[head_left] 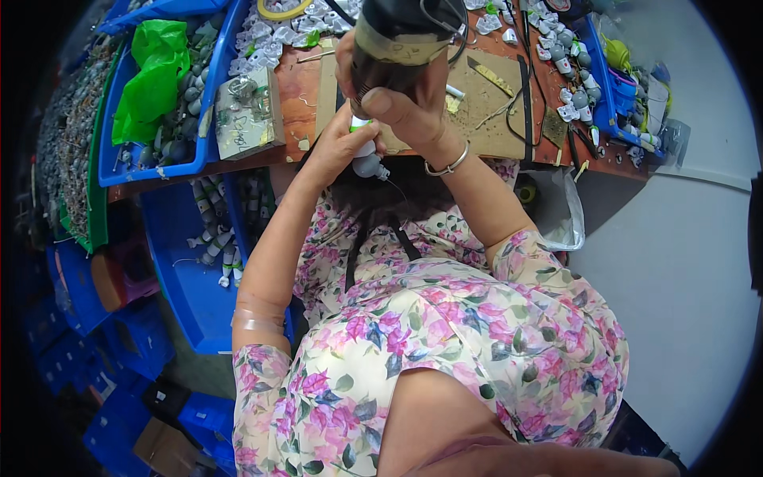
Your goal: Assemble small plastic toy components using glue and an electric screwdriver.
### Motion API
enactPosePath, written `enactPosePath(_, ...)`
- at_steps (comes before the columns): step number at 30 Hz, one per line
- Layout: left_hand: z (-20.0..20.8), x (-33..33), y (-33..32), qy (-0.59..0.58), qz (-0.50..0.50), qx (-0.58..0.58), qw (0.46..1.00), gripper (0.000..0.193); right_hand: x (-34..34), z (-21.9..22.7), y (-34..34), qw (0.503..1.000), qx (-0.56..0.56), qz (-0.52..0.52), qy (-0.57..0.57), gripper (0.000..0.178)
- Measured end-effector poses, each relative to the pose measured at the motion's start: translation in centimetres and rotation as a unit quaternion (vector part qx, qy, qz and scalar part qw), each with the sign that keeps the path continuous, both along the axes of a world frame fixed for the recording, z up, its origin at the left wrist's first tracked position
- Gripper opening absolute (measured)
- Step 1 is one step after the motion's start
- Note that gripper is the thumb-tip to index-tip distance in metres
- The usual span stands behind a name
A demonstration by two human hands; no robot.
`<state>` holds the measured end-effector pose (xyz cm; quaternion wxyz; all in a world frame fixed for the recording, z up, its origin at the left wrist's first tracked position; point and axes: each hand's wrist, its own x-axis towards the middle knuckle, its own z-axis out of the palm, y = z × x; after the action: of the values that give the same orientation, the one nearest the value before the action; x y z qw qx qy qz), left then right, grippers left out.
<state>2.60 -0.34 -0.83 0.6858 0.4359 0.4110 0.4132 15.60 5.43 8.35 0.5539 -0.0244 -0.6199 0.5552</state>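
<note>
My right hand [417, 119] is wrapped around a thick black cylindrical tool [395, 71] with a tan tape band and a wire loop at its top; its kind I cannot make out for sure. Below it, my left hand [334, 151] grips a small grey-and-white plastic part with a green band [369, 163], held over my lap. A thin wire trails from the part's lower end. The tool's lower end is close above the part, but my fingers hide whether they touch. A cardboard sheet [497, 131] lies on the table behind my hands.
A blue bin [107, 151] at the left holds grey parts and a green plastic bag [151, 79]. White pieces [270, 36] are heaped at the back. Beside the cardboard stands a small block [248, 115]. More parts and a blue bin [596, 67] lie right; a blue tray [187, 294] sits below.
</note>
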Motion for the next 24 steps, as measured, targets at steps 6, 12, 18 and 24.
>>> enactPosePath(6,0.3,-0.1,0.0,0.003,-0.014,-0.013,1.000,0.031,0.1,0.4,-0.2,0.999,-0.023,-0.005,0.028,0.055)
enactPosePath(12,0.2,0.3,-0.5,-0.004,0.018,0.020,1.000,0.043,1.8,4.9,1.2,0.995,-0.026,-0.084,0.040,0.051)
enactPosePath(18,2.2,-0.1,-2.1,-0.099,0.014,0.011,0.995,0.056,8.5,4.7,6.0,0.878,0.080,-0.328,-0.340,0.046)
enactPosePath(24,2.9,0.1,-2.6,0.098,0.043,0.133,0.985,0.065,13.3,-4.4,7.6,0.673,0.198,-0.417,-0.578,0.047)
